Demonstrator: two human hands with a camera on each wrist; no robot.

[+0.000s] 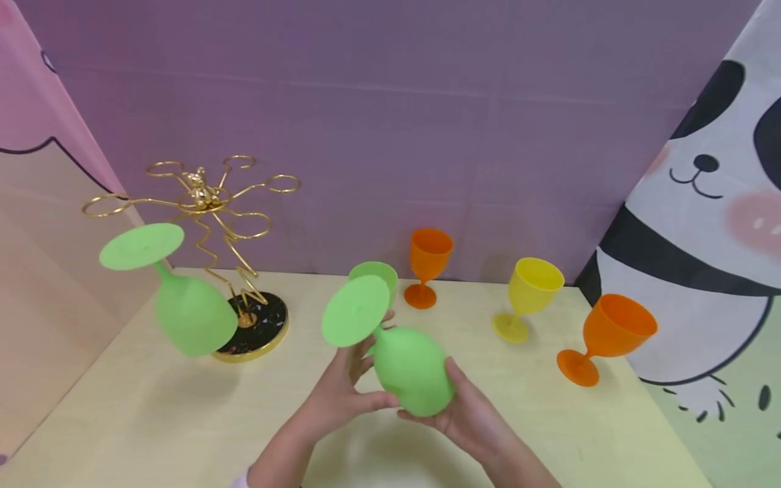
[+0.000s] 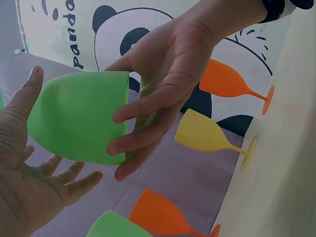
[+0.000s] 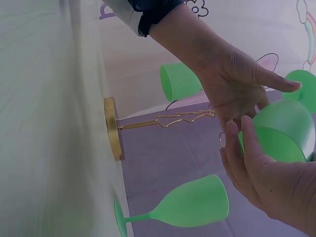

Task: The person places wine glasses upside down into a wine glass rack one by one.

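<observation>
A green plastic goblet (image 1: 415, 369) is tilted upside down above the table, its foot up to the left and its rim toward the person. My right hand (image 1: 478, 423) holds the bowl near the rim, with fingers and thumb on either side. My left hand (image 1: 342, 390) is spread around the other side of the bowl, fingers and thumb fairly straight; whether it touches the bowl is unclear. Left of the hands, another green goblet (image 1: 192, 315) hangs upside down from a gold wire rack (image 1: 207, 203) with loop-ended arms.
Behind the held goblet stands a third green goblet (image 1: 375, 271), partly hidden. Beside it is an orange goblet (image 1: 430, 251). Farther right stand a yellow goblet (image 1: 533, 285) and another orange goblet (image 1: 616, 329). The rack's round black base (image 1: 268, 329) rests on the pale table (image 1: 183, 434).
</observation>
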